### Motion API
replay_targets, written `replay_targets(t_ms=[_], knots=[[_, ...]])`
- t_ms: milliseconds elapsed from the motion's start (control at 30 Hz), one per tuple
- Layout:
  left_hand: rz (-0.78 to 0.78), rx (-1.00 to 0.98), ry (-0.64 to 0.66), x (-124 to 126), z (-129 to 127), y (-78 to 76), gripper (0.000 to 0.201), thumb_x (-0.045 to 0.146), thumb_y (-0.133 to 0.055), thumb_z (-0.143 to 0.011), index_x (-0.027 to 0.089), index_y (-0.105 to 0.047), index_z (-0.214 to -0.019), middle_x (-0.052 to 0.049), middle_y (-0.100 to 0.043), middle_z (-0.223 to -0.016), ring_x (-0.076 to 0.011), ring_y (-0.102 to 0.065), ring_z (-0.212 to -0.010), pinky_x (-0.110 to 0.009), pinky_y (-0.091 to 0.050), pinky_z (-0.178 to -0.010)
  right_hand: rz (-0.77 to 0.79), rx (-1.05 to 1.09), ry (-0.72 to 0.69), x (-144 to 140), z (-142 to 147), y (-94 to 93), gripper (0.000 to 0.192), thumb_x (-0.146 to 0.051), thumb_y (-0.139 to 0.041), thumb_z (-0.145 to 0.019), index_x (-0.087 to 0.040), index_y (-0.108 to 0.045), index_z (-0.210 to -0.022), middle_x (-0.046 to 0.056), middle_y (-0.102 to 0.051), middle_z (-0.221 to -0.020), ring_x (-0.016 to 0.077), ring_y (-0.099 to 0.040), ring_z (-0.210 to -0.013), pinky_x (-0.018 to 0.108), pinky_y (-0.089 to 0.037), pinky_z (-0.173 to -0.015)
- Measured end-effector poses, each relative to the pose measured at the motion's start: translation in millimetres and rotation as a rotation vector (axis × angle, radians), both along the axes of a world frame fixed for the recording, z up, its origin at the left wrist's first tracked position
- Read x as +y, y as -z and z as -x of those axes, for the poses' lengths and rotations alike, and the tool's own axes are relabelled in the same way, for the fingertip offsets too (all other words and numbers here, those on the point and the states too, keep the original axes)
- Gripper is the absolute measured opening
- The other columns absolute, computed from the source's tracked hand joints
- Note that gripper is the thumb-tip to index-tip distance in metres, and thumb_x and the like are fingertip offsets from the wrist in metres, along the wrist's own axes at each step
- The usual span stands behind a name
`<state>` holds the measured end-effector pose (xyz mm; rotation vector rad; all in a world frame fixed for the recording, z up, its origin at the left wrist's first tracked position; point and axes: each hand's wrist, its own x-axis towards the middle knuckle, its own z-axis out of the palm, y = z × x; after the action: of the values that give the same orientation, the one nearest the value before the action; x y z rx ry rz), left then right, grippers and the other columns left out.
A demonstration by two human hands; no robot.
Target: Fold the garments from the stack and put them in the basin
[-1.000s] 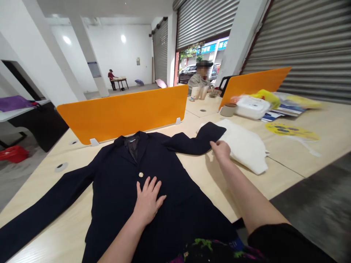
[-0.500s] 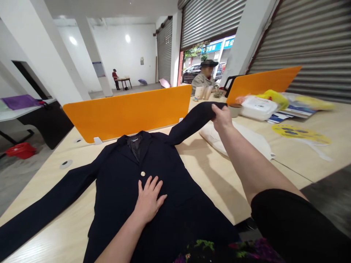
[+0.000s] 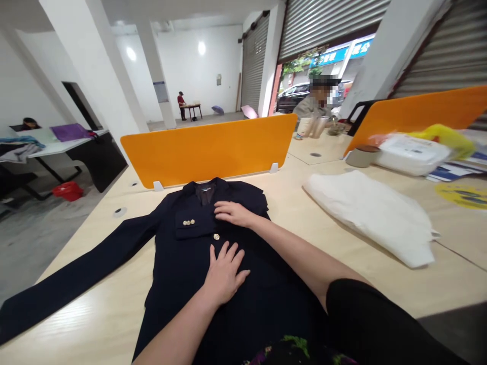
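Note:
A dark navy jacket lies face up on the light wooden table, collar toward the orange divider. Its right sleeve is folded across the chest, the cuff with gold buttons lying at the left chest. Its other sleeve stretches out to the left. My left hand rests flat on the jacket front, fingers spread, just below a gold button. My right hand lies flat on the folded sleeve near the collar, holding nothing.
An orange divider stands behind the jacket, a second one at the right. A folded white cloth lies to the right, with a white box and papers beyond. A person sits behind the dividers; others are far back.
My right hand carried the right sleeve from the raised position over the white cloth across to the jacket's chest, laid it down and let go. The left hand stayed on the jacket front.

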<state>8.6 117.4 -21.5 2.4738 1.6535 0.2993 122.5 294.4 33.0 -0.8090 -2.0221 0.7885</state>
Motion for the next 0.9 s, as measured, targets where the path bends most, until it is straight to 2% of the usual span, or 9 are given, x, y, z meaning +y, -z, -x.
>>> replay_targets(t_ms=[133, 200, 300, 400, 467, 567, 633, 800, 900], knots=[[0.020, -0.031, -0.002, -1, 0, 0.4, 0.051, 0.046, -0.044, -0.093, 0.026, -0.043, -0.139, -0.007, -0.038, -0.151, -0.0306, -0.023, -0.143, -0.069, -0.013, -0.110, -0.198, -0.513, 0.083, -5, -4, 31.8, 0.050, -0.055, -0.048, -0.089, -0.029, -0.058, -0.129, 0.007, -0.043, -0.147, 0.0325, -0.023, -0.141, 0.063, -0.005, -0.112], [0.034, -0.061, -0.005, -2, 0, -1.5, 0.049, 0.045, -0.046, -0.092, 0.026, -0.045, -0.138, -0.007, -0.040, -0.149, -0.0304, -0.025, -0.142, -0.069, -0.013, -0.110, -0.221, -0.727, 0.079, -5, -6, 48.2, 0.058, -0.060, -0.039, -0.091, -0.031, -0.046, -0.141, 0.006, -0.033, -0.153, 0.0353, -0.018, -0.142, 0.067, -0.006, -0.109], [0.030, -0.222, -0.061, 0, 5, -8.7, 0.038, 0.041, -0.049, -0.091, 0.024, -0.057, -0.124, -0.008, -0.052, -0.139, -0.0277, -0.037, -0.136, -0.063, -0.020, -0.112, -0.219, -0.821, 0.045, -4, -7, 64.7, 0.063, -0.063, -0.032, -0.092, -0.031, -0.037, -0.146, 0.005, -0.028, -0.156, 0.0370, -0.019, -0.142, 0.069, -0.010, -0.109], [-0.084, -0.593, -0.286, 5, 26, -19.8, 0.026, 0.038, -0.050, -0.090, 0.021, -0.064, -0.105, -0.008, -0.066, -0.114, -0.0214, -0.058, -0.113, -0.047, -0.041, -0.105, -0.232, -0.803, 0.055, -1, -7, 69.7, 0.064, -0.064, -0.031, -0.092, -0.032, -0.037, -0.146, 0.005, -0.029, -0.155, 0.0367, -0.020, -0.142, 0.068, -0.011, -0.109], [-0.187, -0.919, -0.562, 7, 53, -25.6, 0.024, 0.038, -0.053, -0.087, 0.019, -0.062, -0.098, -0.007, -0.066, -0.100, -0.0185, -0.063, -0.098, -0.039, -0.049, -0.094, -0.235, -0.784, 0.056, 0, -8, 70.3, 0.063, -0.064, -0.032, -0.091, -0.032, -0.039, -0.145, 0.005, -0.031, -0.154, 0.0365, -0.021, -0.142, 0.067, -0.010, -0.109], [-0.341, -1.416, -1.040, -4, 111, -25.2, 0.018, 0.031, -0.055, -0.084, 0.017, -0.054, -0.095, -0.005, -0.061, -0.093, -0.0160, -0.064, -0.092, -0.036, -0.053, -0.086, -0.232, -0.759, 0.055, 2, -9, 71.2, 0.062, -0.063, -0.032, -0.091, -0.032, -0.041, -0.144, 0.005, -0.033, -0.153, 0.0362, -0.022, -0.141, 0.067, -0.010, -0.110], [-0.423, -1.594, -1.274, -22, 157, -19.7, 0.011, 0.024, -0.056, -0.084, 0.017, -0.050, -0.089, -0.003, -0.056, -0.088, -0.0143, -0.064, -0.091, -0.035, -0.053, -0.088, -0.227, -0.752, 0.054, 3, -9, 72.2, 0.061, -0.063, -0.032, -0.091, -0.032, -0.042, -0.144, 0.005, -0.034, -0.153, 0.0360, -0.023, -0.141, 0.067, -0.010, -0.110], [-0.553, -1.602, -1.600, -71, 264, -18.7, 0.010, 0.021, -0.053, -0.083, 0.018, -0.048, -0.092, -0.009, -0.056, -0.100, -0.0238, -0.057, -0.114, -0.043, -0.052, -0.091, -0.215, -0.748, 0.049, 4, -8, 72.9, 0.061, -0.062, -0.033, -0.091, -0.031, -0.044, -0.143, 0.005, -0.034, -0.153, 0.0363, -0.024, -0.140, 0.067, -0.010, -0.110], [-0.588, -1.502, -1.597, -79, 298, -34.5, 0.009, 0.017, -0.041, -0.086, 0.019, -0.048, -0.092, -0.011, -0.056, -0.098, -0.0285, -0.053, -0.120, -0.052, -0.048, -0.095, -0.207, -0.738, 0.048, 4, -8, 71.8, 0.061, -0.061, -0.035, -0.091, -0.031, -0.045, -0.142, 0.004, -0.035, -0.153, 0.0365, -0.024, -0.140, 0.067, -0.010, -0.110]])
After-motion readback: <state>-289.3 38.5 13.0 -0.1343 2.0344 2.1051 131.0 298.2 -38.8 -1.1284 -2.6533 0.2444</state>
